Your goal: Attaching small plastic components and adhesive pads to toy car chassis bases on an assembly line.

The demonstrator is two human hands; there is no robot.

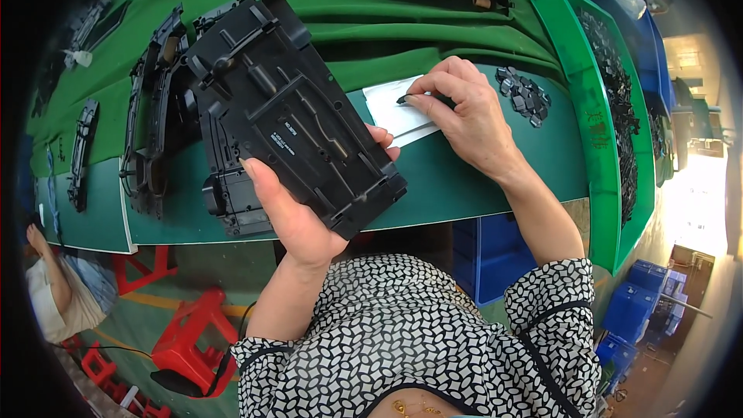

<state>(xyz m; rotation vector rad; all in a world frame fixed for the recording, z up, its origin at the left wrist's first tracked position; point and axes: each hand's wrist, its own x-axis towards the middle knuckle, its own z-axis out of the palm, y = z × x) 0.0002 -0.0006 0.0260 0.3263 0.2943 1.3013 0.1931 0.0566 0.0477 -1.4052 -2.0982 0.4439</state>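
Over at nine o'clock on the desk, a row of black moulded frames lay on the green mat, with more black parts further out toward the edge. Nearer the middle, the person's left hand was closed around the lower end of a large black plastic chassis plate, thumb across its face, holding it tilted above the desk with its far end toward eleven o'clock. To the right, the right hand pinched a small dark piece between thumb and forefinger, over a white slip of paper lying flat on the mat. It looked like the fitting step, with the small piece picked and not yet on the plate; bringing it over would call for a steady aim at a slot. At two o'clock sat a loose heap of small black clips, and beyond it a long green tray full of them. Below the desk stood red stools and blue crates on the floor.
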